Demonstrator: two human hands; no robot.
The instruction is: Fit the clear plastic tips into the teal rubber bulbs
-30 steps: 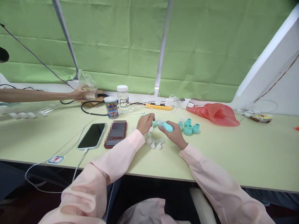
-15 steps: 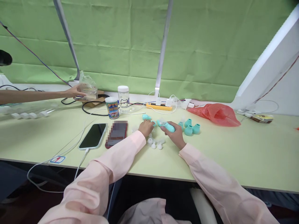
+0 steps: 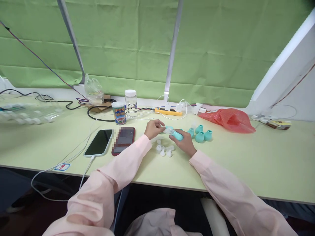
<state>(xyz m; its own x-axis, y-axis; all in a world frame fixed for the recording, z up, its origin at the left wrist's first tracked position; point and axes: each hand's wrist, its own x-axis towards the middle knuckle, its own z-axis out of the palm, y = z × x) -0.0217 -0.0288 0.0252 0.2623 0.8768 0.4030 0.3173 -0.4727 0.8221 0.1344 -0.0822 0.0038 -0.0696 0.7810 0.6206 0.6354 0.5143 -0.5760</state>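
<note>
In my right hand is a turquoise, rounded handle-like piece, its translucent tip pointing left. Close to that tip, my left hand has thumb and fingers pinched together; what is between them is too small to make out. Another turquoise piece lies partly hidden behind the tip. Small white and translucent plastic parts lie on the table just below the hands. Several turquoise bulb-shaped cups stand to the right of my right hand.
Two phones, one dark-screened and one red-edged, lie left of my arm. Behind are a printed can, a clear jar and a yellow power strip. A red plastic bag lies right; cables and plastic packs lie left.
My left hand has lifted slightly and moved up beside the translucent tip. My right hand still holds the turquoise piece. The other person's arm at the left has gone, leaving the clear bag behind.
</note>
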